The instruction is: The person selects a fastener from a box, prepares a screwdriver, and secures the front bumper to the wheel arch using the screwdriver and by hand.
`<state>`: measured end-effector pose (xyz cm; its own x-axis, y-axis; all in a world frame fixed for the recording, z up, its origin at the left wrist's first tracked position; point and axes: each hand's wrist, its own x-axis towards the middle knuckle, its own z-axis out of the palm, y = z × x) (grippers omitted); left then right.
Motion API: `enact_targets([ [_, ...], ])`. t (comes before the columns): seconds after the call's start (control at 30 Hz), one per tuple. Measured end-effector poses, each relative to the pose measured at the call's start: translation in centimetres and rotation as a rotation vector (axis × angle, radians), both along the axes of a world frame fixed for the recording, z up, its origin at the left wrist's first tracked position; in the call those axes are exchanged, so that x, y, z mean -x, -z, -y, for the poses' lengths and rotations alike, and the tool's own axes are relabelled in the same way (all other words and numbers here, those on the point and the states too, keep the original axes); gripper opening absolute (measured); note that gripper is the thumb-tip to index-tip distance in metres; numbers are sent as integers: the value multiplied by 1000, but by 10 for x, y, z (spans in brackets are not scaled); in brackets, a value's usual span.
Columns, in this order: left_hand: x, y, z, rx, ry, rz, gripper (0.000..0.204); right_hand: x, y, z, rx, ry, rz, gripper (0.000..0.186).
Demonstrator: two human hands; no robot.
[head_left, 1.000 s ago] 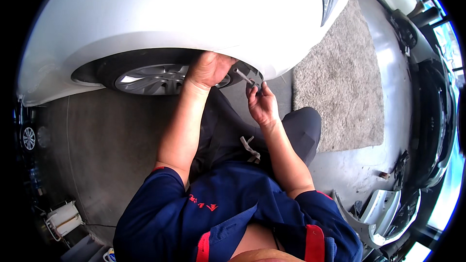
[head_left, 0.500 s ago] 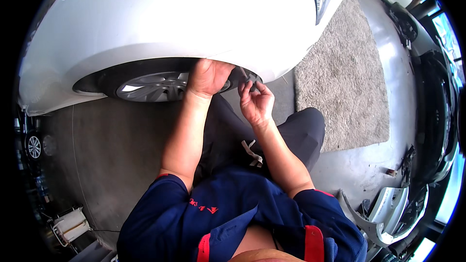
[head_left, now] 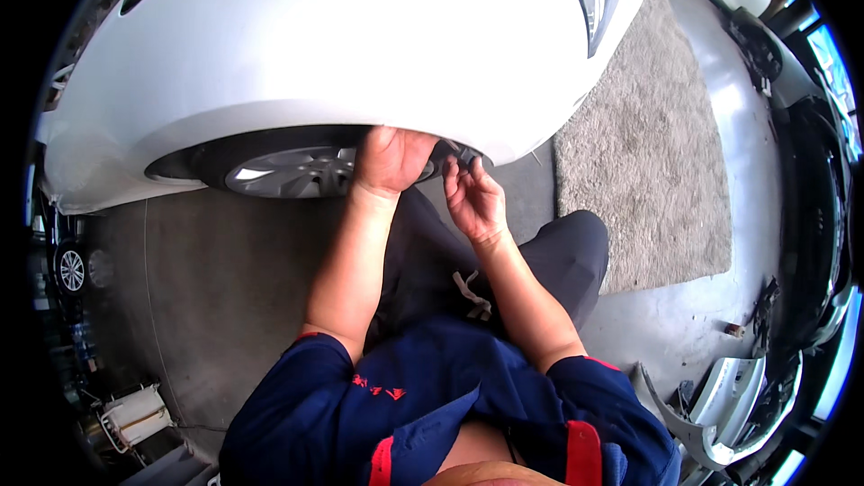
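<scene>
A white car's front fender [head_left: 342, 72] curves over the wheel [head_left: 297, 171], which shows a dark tyre and silver spokes. At the front part of the wheel arch, my left hand [head_left: 391, 164] reaches up under the fender lip. Its palm faces me, and its fingers are hidden behind the lip. Just to the right, my right hand [head_left: 477, 202] is raised with its fingers curled and drawn together at a dark liner piece [head_left: 463, 155] inside the arch. Whatever sits between those fingertips is too small to make out.
A grey shaggy mat [head_left: 643, 153] lies on the floor to the right, beside my bent knee [head_left: 576, 238]. Removed bumper parts [head_left: 729, 396] lie at the lower right, near a dark bumper [head_left: 810, 216]. A white wheeled unit [head_left: 135, 414] stands at the lower left.
The car sits slightly lower in the picture. My right fingertips have gone closer in to the arch's dark edge. My left hand stays under the fender lip.
</scene>
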<state>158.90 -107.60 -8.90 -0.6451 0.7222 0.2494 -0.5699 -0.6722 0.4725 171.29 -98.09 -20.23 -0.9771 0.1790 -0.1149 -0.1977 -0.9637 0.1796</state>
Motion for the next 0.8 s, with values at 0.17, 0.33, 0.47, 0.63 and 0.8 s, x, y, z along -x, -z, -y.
enact_targets([
  [0.17, 1, -7, 0, 29, 0, -6, 46, 12, -11, -2, -43, 46, 22, 32],
  [0.33, -2, -11, 1, 26, -6, -46, 48, 10, -20, -5, -66, 49, 10, 28],
  [0.47, -14, 15, -2, -33, -14, 77, 52, 0, 22, -5, -92, 34, 37, 25],
  [0.63, -2, 19, 9, -121, 92, 59, 50, -1, -5, 4, -95, 7, 32, 25],
  [0.8, 3, 24, 2, -77, 96, 55, 46, 4, -7, 0, -89, 35, 71, 27],
])
